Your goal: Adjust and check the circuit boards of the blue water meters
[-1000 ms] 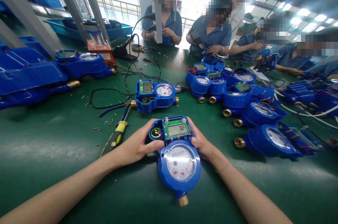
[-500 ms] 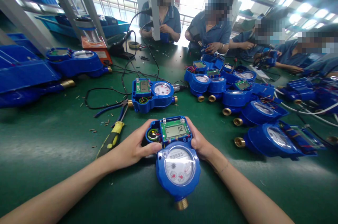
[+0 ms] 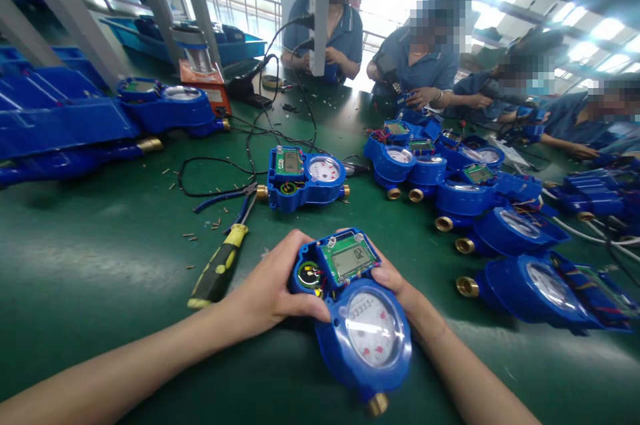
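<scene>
A blue water meter with a round dial, a brass end and an open electronics box is held between both hands, low in the middle of the view. Its small display on a green circuit board shows digits. My left hand grips the left side, its thumb lying along the casing below a round green part. My right hand wraps the right side of the box, thumb at its edge. Just beyond them, a second open blue meter lies on the green table.
Yellow-and-black handled pliers lie left of my hands, near scattered small brass pins. Several blue meters stand at right, more at far left. Black cables loop behind. Co-workers sit across the table.
The held meter has tilted, its brass end swinging toward the lower right, with both hands still on it. The whole view has shifted, so the table's contents appear farther right.
</scene>
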